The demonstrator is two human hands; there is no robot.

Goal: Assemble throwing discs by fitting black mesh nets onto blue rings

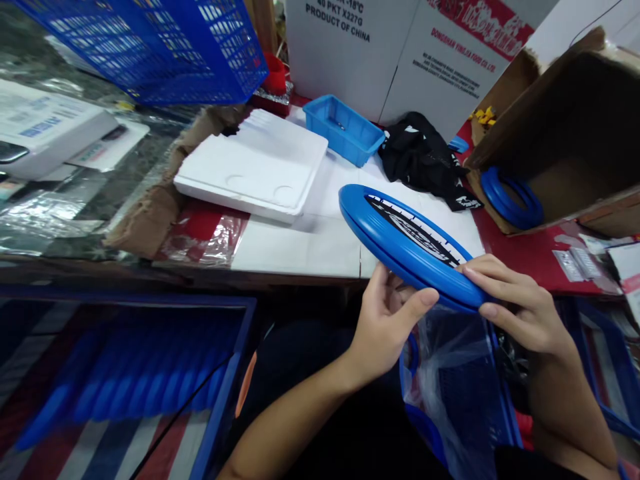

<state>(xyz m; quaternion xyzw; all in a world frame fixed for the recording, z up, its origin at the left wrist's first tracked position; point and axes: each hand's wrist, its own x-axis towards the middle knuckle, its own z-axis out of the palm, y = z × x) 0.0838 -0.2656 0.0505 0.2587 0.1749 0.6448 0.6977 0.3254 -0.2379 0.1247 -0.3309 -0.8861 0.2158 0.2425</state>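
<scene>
A blue flying disc [360, 217] with a black-and-white printed centre is held tilted in front of me, above the table's front edge. A dark groove runs around its side. My left hand [385, 327] grips the near lower rim, thumb on the edge and fingers partly hidden beneath. At the right end of the rim, my right hand [520, 307] is closed on the disc, with fingertips on its top face and edge. Under the hands stands a blue crate [500, 380] lined with clear plastic, with blue pieces partly visible inside.
A white foam slab [260, 160], a light-blue tray [345, 133] and a black cloth [420, 157] lie on the table. An open carton [560, 127] at right holds blue rings [510, 197]. Lower left, a blue crate [245, 347] holds a row of blue discs [150, 380]. A blue basket [200, 53] stands upper left.
</scene>
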